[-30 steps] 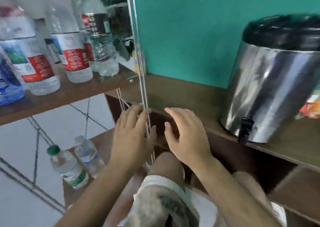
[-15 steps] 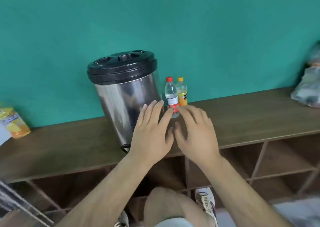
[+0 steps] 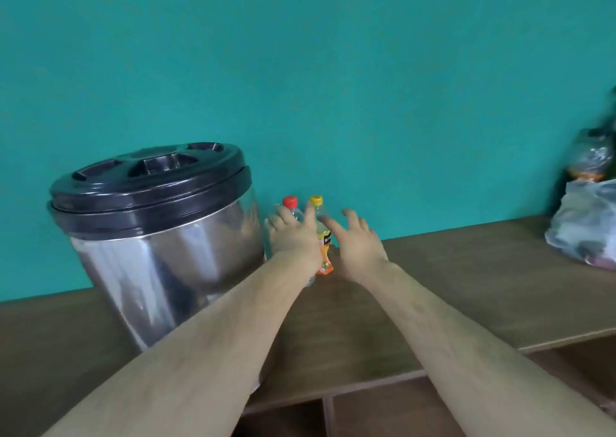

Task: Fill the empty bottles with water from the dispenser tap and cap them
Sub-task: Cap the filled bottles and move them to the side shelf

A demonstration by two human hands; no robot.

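Red-capped bottle [image 3: 290, 202] and yellow-capped bottle [image 3: 324, 247] kept just beside dispenser [image 3: 160, 253], likely for filling. Left hand [image 3: 293, 238], right hand [image 3: 359, 248] held splayed, one aimed at each; nothing gripped yet.

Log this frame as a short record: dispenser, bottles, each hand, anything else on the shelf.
dispenser: steel, black lid on, stands on the wooden shelf
bottles: red-capped bottle and yellow-capped bottle, upright, capped, right of the dispenser
left hand: open, in front of the red-capped bottle, contact unclear
right hand: open, fingers spread, beside the yellow-capped bottle
other: plastic bag at far right
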